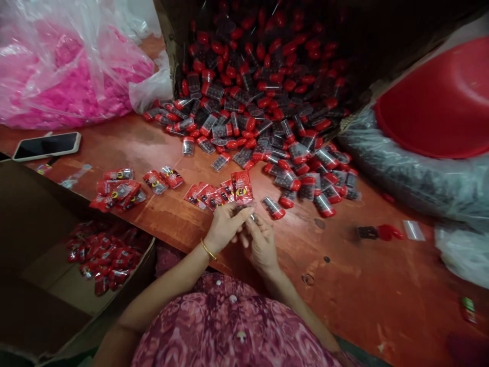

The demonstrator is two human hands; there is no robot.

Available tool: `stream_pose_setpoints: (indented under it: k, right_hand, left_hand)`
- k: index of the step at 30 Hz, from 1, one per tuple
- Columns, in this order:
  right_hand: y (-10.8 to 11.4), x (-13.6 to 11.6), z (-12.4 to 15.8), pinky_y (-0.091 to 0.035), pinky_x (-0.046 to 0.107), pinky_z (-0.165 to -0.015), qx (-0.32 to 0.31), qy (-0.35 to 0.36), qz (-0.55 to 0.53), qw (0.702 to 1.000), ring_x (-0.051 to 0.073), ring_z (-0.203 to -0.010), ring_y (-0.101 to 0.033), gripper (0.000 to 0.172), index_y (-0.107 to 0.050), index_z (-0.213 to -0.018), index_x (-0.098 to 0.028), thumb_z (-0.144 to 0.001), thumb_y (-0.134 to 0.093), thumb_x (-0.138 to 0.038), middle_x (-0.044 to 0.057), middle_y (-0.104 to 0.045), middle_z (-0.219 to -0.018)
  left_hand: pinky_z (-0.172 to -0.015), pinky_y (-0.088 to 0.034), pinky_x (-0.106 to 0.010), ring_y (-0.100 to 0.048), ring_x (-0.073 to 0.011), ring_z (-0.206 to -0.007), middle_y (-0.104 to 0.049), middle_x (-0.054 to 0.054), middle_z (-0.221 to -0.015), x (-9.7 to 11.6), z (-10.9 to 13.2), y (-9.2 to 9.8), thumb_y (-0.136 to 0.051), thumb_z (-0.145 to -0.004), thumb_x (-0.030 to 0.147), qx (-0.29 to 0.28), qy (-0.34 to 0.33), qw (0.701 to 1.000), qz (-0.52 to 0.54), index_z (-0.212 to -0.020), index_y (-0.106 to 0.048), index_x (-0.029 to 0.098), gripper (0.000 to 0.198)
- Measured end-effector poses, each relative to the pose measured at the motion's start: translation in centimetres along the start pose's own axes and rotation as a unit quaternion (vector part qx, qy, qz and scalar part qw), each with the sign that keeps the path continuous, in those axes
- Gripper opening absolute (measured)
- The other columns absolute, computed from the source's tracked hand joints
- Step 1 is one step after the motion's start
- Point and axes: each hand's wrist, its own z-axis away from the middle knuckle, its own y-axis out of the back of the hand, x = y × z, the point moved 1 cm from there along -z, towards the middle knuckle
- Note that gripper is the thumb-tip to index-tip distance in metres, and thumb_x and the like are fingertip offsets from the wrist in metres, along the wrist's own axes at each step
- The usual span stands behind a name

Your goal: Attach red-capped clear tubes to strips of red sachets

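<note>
Intently, a worker in a purple patterned garment brings both bare hands together over a reddish tabletop [355, 275]. The left hand [225, 224] pinches the lower end of a red printed packet [242, 188], which stands up at twelve o'clock from the fingers. The right hand [263, 242] curls in close beside it; whether its fingertips grip anything, I cannot tell. Similar packets [206, 194] lie fanned at ten o'clock. Red-capped clear containers [273, 208] spill from a dark carton [167, 38] toward one o'clock, with a red basin [439, 102] at two.
</note>
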Motion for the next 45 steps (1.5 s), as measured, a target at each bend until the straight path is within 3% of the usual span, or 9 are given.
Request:
stream_pose_setpoints:
  k: [6, 12, 18, 22, 28, 33, 38, 41, 45]
  right_hand:
    - [0.4, -0.9, -0.6, -0.043, 0.019, -0.038, -0.030, -0.009, 0.033, 0.999, 0.002, -0.032, -0.037, 0.024, -0.056, -0.074, -0.019, -0.080, -0.060, -0.042, -0.006, -0.058, -0.062]
    - [0.1, -0.5, -0.3, -0.034, 0.018, -0.034, 0.026, 0.042, 0.143, 0.988, 0.005, -0.035, -0.038, 0.026, -0.054, -0.075, -0.020, -0.083, -0.054, -0.044, -0.007, -0.049, -0.052]
    - [0.1, -0.9, -0.5, -0.036, 0.021, -0.038, -0.009, 0.061, 0.220, 0.973, 0.008, -0.040, -0.044, 0.025, -0.056, -0.087, -0.020, -0.083, -0.054, -0.045, -0.005, -0.053, -0.054]
    - [0.3, -1.8, -0.7, -0.037, 0.020, -0.035, -0.053, 0.019, 0.170, 0.984, 0.006, -0.034, -0.044, 0.030, -0.055, -0.076, -0.019, -0.078, -0.058, -0.049, -0.003, -0.061, -0.057]
    - [0.8, -2.2, -1.6, -0.035, 0.018, -0.032, -0.008, -0.023, 0.158, 0.987, 0.006, -0.031, -0.043, 0.034, -0.051, -0.058, -0.019, -0.062, -0.072, -0.045, -0.006, -0.055, -0.043]
    - [0.4, -1.2, -2.2, -0.030, 0.019, -0.037, 0.040, 0.060, 0.228, 0.971, 0.005, -0.035, -0.036, 0.040, -0.045, -0.049, -0.019, -0.063, -0.071, -0.046, -0.008, -0.045, -0.039]
    - [2.8, -1.8, -2.2, -0.035, 0.022, -0.048, 0.078, 0.129, 0.420, 0.895, 0.009, -0.048, -0.046, 0.033, -0.056, -0.065, -0.019, -0.080, -0.053, -0.048, -0.003, -0.053, -0.053]
    - [5.1, -2.6, -2.1, -0.036, 0.025, -0.053, 0.132, 0.124, 0.576, 0.797, 0.014, -0.054, -0.052, 0.033, -0.061, -0.091, -0.017, -0.085, -0.045, -0.045, 0.000, -0.058, -0.060]
    - [6.6, -2.4, -2.2, -0.035, 0.026, -0.052, 0.126, 0.106, 0.684, 0.711, 0.016, -0.056, -0.055, 0.038, -0.058, -0.112, -0.016, -0.085, -0.045, -0.040, 0.002, -0.061, -0.065]
  left_hand:
    - [-0.028, -0.036, -0.019, -0.047, -0.0093, -0.029, -0.049, 0.006, -0.043, 0.1, -0.4, 0.2, -0.054, -0.074, 0.060, -0.031, -0.053, 0.997, 0.053, -0.083, -0.060, 0.012, 0.049]
    - [-0.031, -0.031, -0.018, -0.039, -0.0055, -0.032, -0.046, 0.006, -0.041, -0.3, -0.4, 0.0, -0.066, -0.066, 0.053, 0.045, -0.058, 0.997, 0.013, -0.064, -0.059, 0.014, 0.040]
    - [-0.043, -0.037, -0.020, -0.045, -0.0067, -0.044, -0.059, 0.001, -0.056, 0.1, -0.7, 0.9, -0.070, -0.065, 0.047, 0.025, -0.081, 0.995, 0.048, -0.078, -0.068, 0.012, 0.037]
    - [-0.038, -0.033, -0.021, -0.042, -0.0072, -0.039, -0.052, 0.002, -0.047, 0.1, -0.9, 0.8, -0.065, -0.068, 0.053, -0.005, -0.055, 0.997, 0.059, -0.081, -0.069, 0.013, 0.043]
    - [-0.042, -0.038, -0.020, -0.044, -0.0067, -0.042, -0.051, 0.004, -0.047, -1.1, -0.7, -0.3, -0.069, -0.064, 0.055, -0.028, -0.028, 0.993, 0.114, -0.066, -0.065, 0.013, 0.043]
    - [-0.054, -0.046, -0.021, -0.059, -0.0116, -0.058, -0.062, 0.000, -0.058, -1.0, -0.3, 0.0, -0.075, -0.056, 0.053, 0.007, 0.000, 0.988, 0.155, -0.067, -0.064, 0.014, 0.042]
    - [-0.062, -0.051, -0.023, -0.065, -0.0125, -0.063, -0.068, 0.000, -0.064, 1.9, -0.6, 5.3, -0.068, -0.068, 0.050, 0.115, -0.016, 0.970, 0.214, -0.077, -0.063, 0.017, 0.034]
    - [-0.068, -0.052, -0.020, -0.065, -0.0086, -0.063, -0.067, 0.003, -0.061, 4.3, -1.5, 10.6, -0.053, -0.079, 0.055, 0.285, -0.139, 0.895, 0.314, -0.067, -0.058, 0.019, 0.039]
    - [-0.077, -0.051, -0.021, -0.066, -0.0113, -0.081, -0.070, -0.002, -0.071, 5.4, -2.0, 12.9, -0.051, -0.077, 0.061, 0.333, -0.210, 0.858, 0.329, -0.071, -0.061, 0.018, 0.044]
